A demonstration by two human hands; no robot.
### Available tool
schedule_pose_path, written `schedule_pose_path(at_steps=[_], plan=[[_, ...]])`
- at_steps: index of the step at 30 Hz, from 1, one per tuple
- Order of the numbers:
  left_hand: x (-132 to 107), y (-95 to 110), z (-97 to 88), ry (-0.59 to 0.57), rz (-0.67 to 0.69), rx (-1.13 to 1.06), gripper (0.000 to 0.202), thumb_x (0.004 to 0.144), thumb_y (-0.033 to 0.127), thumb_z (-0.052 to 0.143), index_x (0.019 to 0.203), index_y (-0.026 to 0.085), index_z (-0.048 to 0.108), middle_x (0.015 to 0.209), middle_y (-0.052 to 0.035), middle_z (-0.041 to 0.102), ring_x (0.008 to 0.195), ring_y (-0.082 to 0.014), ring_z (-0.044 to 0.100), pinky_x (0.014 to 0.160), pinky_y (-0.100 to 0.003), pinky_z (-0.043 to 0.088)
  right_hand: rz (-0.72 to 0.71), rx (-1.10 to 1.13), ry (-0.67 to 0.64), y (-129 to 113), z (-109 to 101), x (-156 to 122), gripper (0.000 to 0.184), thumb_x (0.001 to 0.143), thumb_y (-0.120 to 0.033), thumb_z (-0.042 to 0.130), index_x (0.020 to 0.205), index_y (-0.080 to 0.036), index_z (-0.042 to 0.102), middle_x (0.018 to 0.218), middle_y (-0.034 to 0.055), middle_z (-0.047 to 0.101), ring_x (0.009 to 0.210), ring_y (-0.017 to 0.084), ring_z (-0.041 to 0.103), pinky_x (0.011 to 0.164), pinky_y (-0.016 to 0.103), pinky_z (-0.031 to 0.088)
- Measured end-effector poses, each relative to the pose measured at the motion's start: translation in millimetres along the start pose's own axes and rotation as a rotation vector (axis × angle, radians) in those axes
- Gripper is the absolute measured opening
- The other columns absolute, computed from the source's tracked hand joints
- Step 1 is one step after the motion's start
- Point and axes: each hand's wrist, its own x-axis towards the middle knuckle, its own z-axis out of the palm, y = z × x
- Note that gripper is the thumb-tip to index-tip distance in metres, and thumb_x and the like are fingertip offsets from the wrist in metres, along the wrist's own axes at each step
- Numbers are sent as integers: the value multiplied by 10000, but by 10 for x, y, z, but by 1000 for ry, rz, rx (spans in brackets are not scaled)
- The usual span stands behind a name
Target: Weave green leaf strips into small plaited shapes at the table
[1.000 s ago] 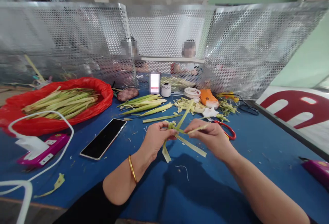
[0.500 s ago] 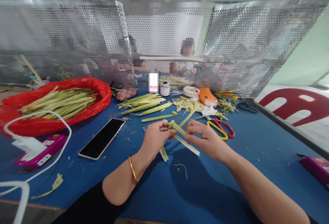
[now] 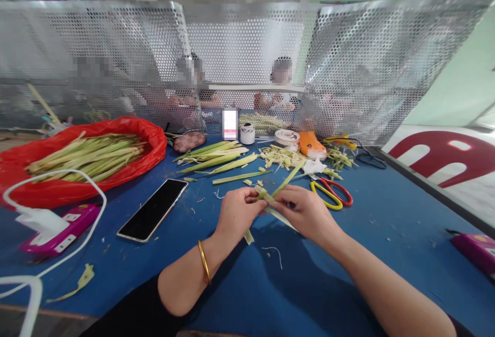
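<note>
Crossed pale green leaf strips (image 3: 262, 191) are pinched between my two hands above the blue table (image 3: 235, 296). My left hand (image 3: 237, 211), below a gold bangle, grips the crossing from the left with thumb and fingers. From the right, my right hand (image 3: 305, 211) pinches the same strips close to the left fingertips. One strip end points up and right, another hangs below my left hand, and a third runs under my right fingers. Beyond the hands lie a single leaf strip (image 3: 242, 178) and a pile of leaf strips (image 3: 218, 157).
Red-and-yellow scissors (image 3: 332, 192) lie right of my hand. A phone (image 3: 153, 209), a red bag (image 3: 152, 164) of leaves and a purple power strip (image 3: 64, 229) with a white cable are left. Trimmings (image 3: 282, 156) lie behind; people sit beyond a perforated metal screen (image 3: 247, 43).
My right hand has moved left and slightly down, closer to my left hand, and its fingers now cover more of the strips. My left hand still grips the crossing.
</note>
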Motion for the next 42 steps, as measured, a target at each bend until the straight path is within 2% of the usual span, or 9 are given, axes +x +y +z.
schedule_pose_path(at_steps=[3,7,12,18,22,26,32,38,42], plan=[[-17,-35,36,-4,10,82,73,666,229,685,713,173,684,658,-16,699,606,-165,651,572,-243,469,103,-41,101,3,78,-34,92,831,-311,608,814,-221,601,679,-14,643,589,149,574,542,249,378],[-59,-49,55,-5,80,281,77,682,227,627,685,182,688,555,9,639,556,-144,585,524,-228,392,83,29,102,6,112,-51,213,876,-262,511,1075,-208,564,783,12,692,656,166,623,601,261,429],[-132,40,51,-107,126,367,168,686,209,581,770,204,726,605,19,657,593,-139,576,553,-226,377,31,93,75,-16,11,-16,178,880,-309,511,799,-209,634,752,22,629,681,155,581,603,255,416],[-174,114,32,-303,170,446,146,703,210,579,729,191,721,569,31,604,568,-123,528,541,-218,341,186,380,117,-31,-78,25,243,855,-309,522,645,-219,440,460,-75,460,412,94,437,451,228,340],[-162,124,7,-449,106,343,159,729,225,584,779,179,728,625,22,633,574,-121,571,567,-215,383,240,647,278,-18,-114,59,250,878,-356,523,689,-218,433,495,-59,562,441,108,563,488,227,423],[-156,182,-10,-517,40,209,171,774,248,576,802,151,714,692,-11,660,574,-111,575,547,-213,379,225,688,382,12,-126,92,242,880,-387,535,726,-204,504,592,-15,648,545,128,633,556,246,482],[-136,217,-21,-539,-84,-10,352,738,324,680,1050,161,677,805,-31,707,476,-48,392,489,-203,318,202,717,374,17,-99,96,262,884,-432,540,760,-201,549,689,22,713,629,146,663,615,269,513],[-141,194,-35,-603,-166,-68,280,689,327,731,888,133,699,759,-50,713,428,-32,380,431,-199,256,161,854,359,-51,-46,87,217,887,-415,532,802,-219,495,783,32,735,733,183,710,679,312,543],[-145,203,-41,-516,-272,-171,288,692,359,738,870,140,681,796,-70,721,424,-27,425,400,-178,226,101,647,332,-14,-57,73,152,917,-373,473,936,-226,503,886,55,729,857,203,689,812,376,518]])
